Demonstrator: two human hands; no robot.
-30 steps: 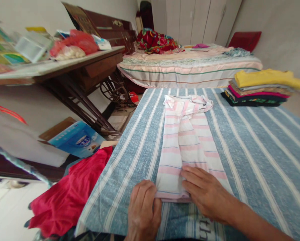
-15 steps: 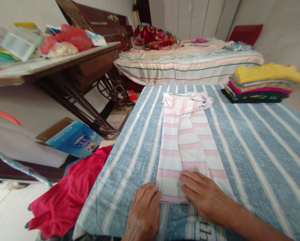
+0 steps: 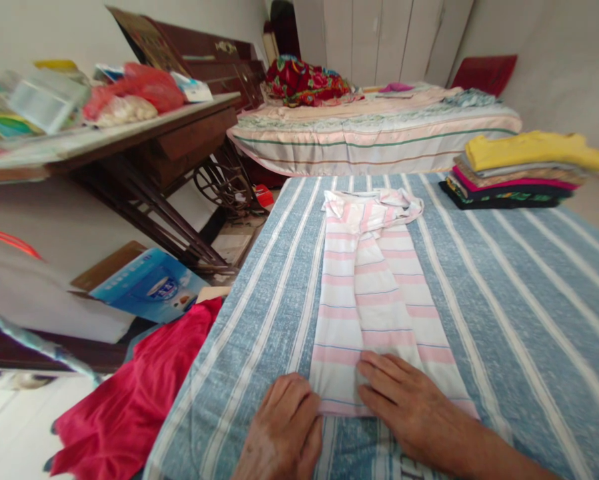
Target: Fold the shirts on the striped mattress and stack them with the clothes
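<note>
A white shirt with pink stripes and thin blue lines (image 3: 339, 307) lies lengthwise before me, its sides folded inward and its collar end farthest away. At its near left corner, my left hand (image 3: 282, 427) has its fingers curled together with the thumb, pinching the hem. My right hand (image 3: 404, 400) rests palm down on the lower part, fingers stretched out over the fabric. Part of the near hem is hidden under that hand. Beneath the shirt spreads a blue bedsheet with white stripes (image 3: 249, 320).
Folded clothes (image 3: 519, 177), yellow on top, are stacked at the far right. Red cloth (image 3: 139, 400) hangs by the left edge near a blue box (image 3: 149, 283). A sewing-machine table (image 3: 179, 123) bears bags and containers. Behind stands another bed (image 3: 379, 143).
The view has tilted slightly upward, so everything sits a little lower. Both hands keep nearly the same place on the shirt, which looks unchanged.
</note>
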